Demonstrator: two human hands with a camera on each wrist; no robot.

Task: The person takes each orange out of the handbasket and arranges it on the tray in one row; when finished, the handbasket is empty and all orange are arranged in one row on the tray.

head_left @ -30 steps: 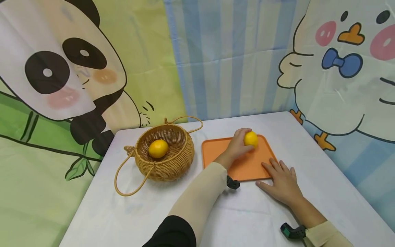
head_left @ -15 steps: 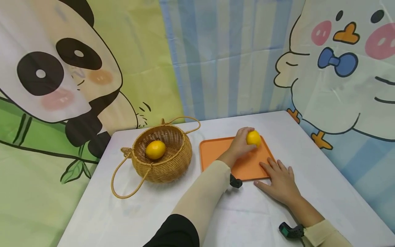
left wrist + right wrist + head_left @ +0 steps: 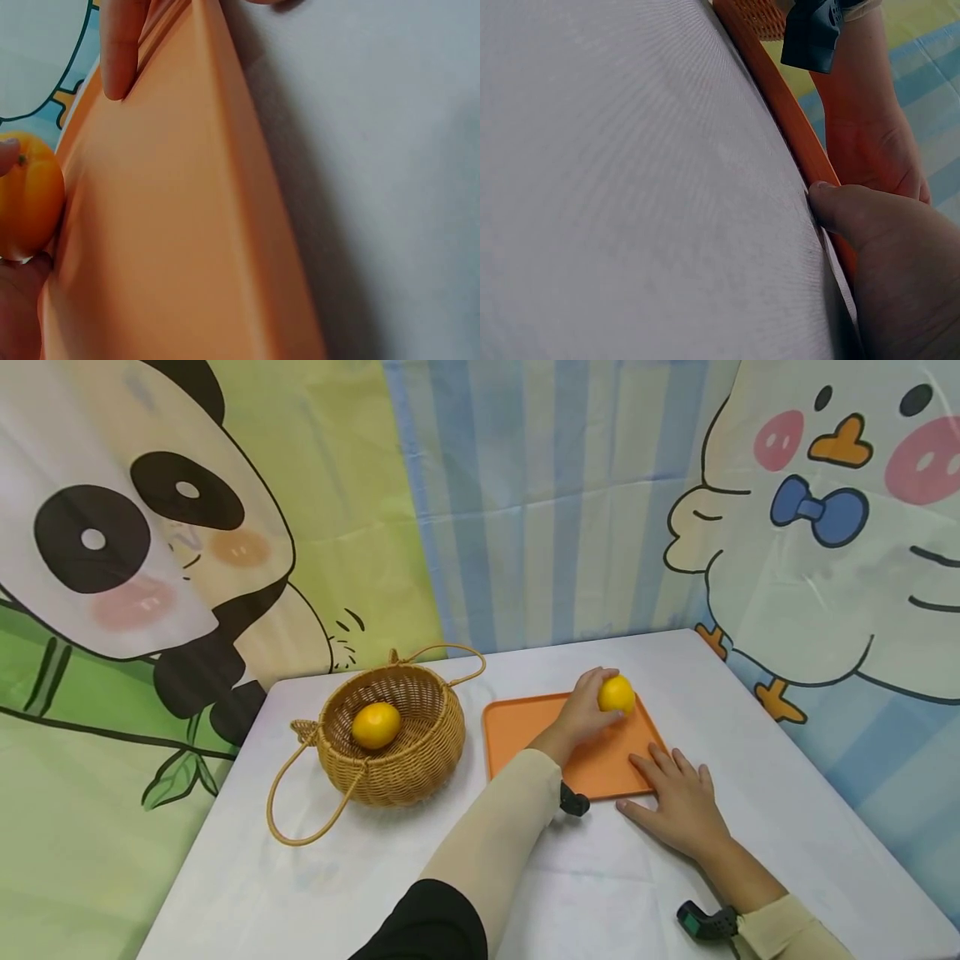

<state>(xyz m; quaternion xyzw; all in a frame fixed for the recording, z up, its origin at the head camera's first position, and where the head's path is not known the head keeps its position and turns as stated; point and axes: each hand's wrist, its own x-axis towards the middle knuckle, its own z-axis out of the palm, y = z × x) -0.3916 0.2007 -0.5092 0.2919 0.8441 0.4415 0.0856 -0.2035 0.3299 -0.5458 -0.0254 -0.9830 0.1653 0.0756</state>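
Note:
My left hand (image 3: 582, 712) holds a round yellow-orange fruit (image 3: 619, 696) at the far right part of the orange tray (image 3: 525, 727). Thumb and fingers lie on either side of the fruit. A small stem spot shows on this fruit (image 3: 39, 199) in the left wrist view, with part of the tray (image 3: 157, 217) beside it. My right hand (image 3: 684, 806) rests at the tray's near right corner, its fingers spread over the rim. In the right wrist view, the thumb of my right hand (image 3: 900, 247) touches the outer side of the tray rim (image 3: 780, 105).
To the left stands a round wicker basket (image 3: 408, 777) with looped handles, holding another yellow-orange fruit (image 3: 377, 725). A white cloth (image 3: 585, 893) covers the table. Behind it hang printed curtains (image 3: 510, 510). Each wrist wears a small black camera (image 3: 707, 922).
The camera view has shifted slightly. Over the first half second my left hand and the fruit moved a little to the right on the tray. My right hand stays at the corner.

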